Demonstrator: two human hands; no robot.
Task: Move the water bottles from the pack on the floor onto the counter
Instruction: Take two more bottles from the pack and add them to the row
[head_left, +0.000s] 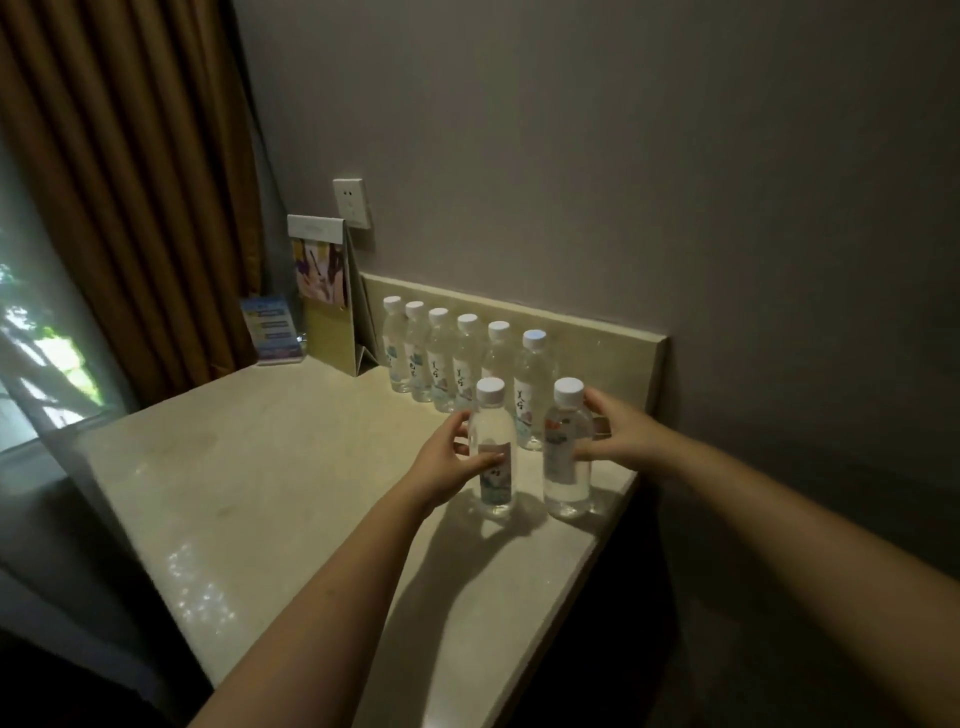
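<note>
We hold two upright bottles on the counter (291, 499), the left hand (447, 462) around one bottle (493, 457), the right hand (618, 436) around the other bottle (567, 452).

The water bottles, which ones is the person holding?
The two front bottles: the left hand grips one bottle, the right hand grips another. The six others stand untouched in a row along the backsplash.

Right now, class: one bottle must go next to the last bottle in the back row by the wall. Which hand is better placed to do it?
Probably the right hand. Its bottle stands nearest the open end of the back row; the left hand and its bottle sit further from that gap.
</note>
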